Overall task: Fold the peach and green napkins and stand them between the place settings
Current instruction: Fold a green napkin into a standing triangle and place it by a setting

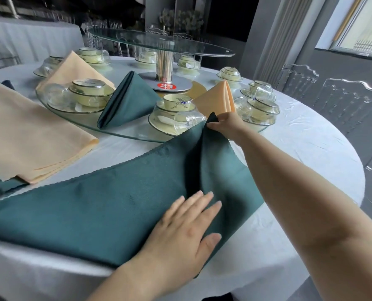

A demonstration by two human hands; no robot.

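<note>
**Head view.** My left hand [187,231] lies flat with straight fingers, pressing the large dark green cloth napkin [107,203] onto the white tablecloth [300,144] at the near edge of the table. My right hand [226,124] pinches that napkin's far corner, raised just beside the rim of the round glass turntable [124,132]. On the turntable, a folded green napkin cone [128,103] and a folded peach napkin cone [217,98] stand on either side of a cream bowl-and-saucer place setting [176,103]. A stack of flat peach napkins [28,131] lies to the left.
</note>
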